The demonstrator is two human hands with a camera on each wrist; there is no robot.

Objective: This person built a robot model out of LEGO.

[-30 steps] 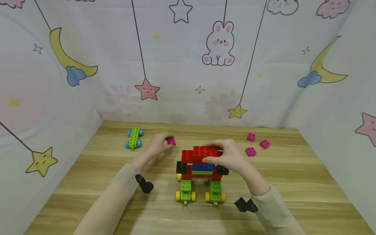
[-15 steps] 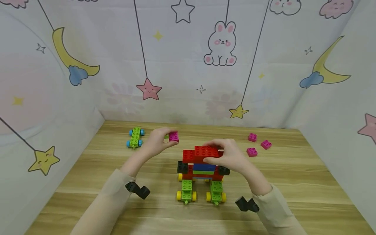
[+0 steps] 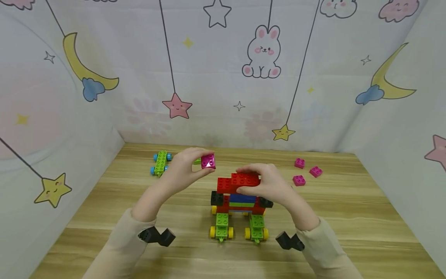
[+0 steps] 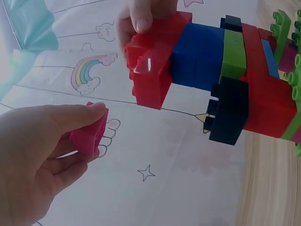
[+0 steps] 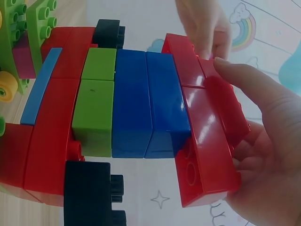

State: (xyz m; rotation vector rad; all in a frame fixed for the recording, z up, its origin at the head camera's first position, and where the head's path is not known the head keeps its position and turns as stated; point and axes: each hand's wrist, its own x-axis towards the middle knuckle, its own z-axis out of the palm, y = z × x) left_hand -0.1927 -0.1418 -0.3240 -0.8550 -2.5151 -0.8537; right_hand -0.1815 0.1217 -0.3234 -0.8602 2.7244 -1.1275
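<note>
My left hand [image 3: 181, 170] pinches a magenta building brick [image 3: 208, 161] between thumb and fingers, raised above the table; the left wrist view shows this magenta brick [image 4: 89, 134] too. At the middle stands a brick structure of red, blue, green and black pieces on wheeled green bases [image 3: 222, 228]. My right hand [image 3: 270, 184] grips the red brick [image 3: 244, 179] on its top, with the thumb on the near side. Up close in the right wrist view are the stacked blue bricks [image 5: 134, 101] and a black brick [image 5: 89, 193] jutting from the side.
Several items lie on the wooden table [image 3: 348, 217]. At the back left is a green wheeled base [image 3: 161, 162] with blue wheels. A green brick [image 3: 197, 161] sits partly behind my left hand. Three magenta bricks [image 3: 299, 180] lie at the back right. Printed cloth surrounds the table.
My left hand has lifted the magenta brick off the table and brought it slightly to the right and up. My right hand stays at the red top brick, almost unmoved.
</note>
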